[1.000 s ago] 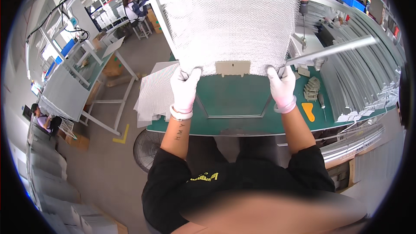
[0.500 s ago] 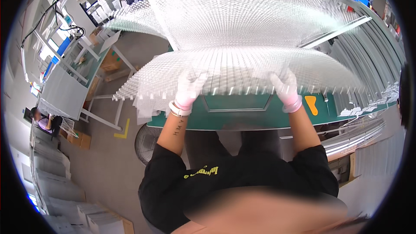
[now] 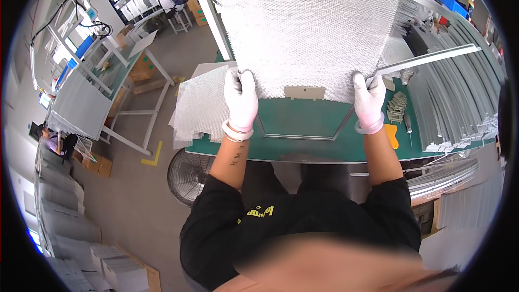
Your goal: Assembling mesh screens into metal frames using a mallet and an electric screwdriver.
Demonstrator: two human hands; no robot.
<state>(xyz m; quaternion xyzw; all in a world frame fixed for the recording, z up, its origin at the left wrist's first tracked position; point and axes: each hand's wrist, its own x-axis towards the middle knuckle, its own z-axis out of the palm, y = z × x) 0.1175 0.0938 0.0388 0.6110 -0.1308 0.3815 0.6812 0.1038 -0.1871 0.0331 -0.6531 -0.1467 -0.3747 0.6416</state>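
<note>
Two white-gloved hands up front, head view only. Left hand (image 3: pixel 241 100) pinches the near left corner of a silvery-white metal mesh sheet (image 3: pixel 308 27), thumb on top; right hand (image 3: pixel 369 100) does the same at the near right corner. Both closed on the sheet, set about a sheet's width apart. Sheet sits over the far part of a green-topped counter (image 3: pixel 259 150), running away from the person to the top edge of view. Can't tell if its far end is supported.

Small beige rectangular plate (image 3: pixel 304 93) shows at the middle of the sheet's near edge; can't tell if it's fixed to it. Thin grey metal rectangular frame (image 3: pixel 299 138) lies flat on the counter, near side visible between the forearms, far part hidden under the sheet.

Left of left hand: stack of loose grey mesh sheets (image 3: pixel 200 103), edges uneven, on the counter. Right of right hand: pile of small beige plastic clips (image 3: pixel 397 105), a screwdriver with a grey handle (image 3: pixel 408 123), and a flat yellow-orange tool (image 3: pixel 391 136) partly behind the wrist. Long silver metal bar (image 3: pixel 432 59) slants up and right, near end just beside right hand. Farther right: big stack of long grey strips (image 3: pixel 459 92).
</note>
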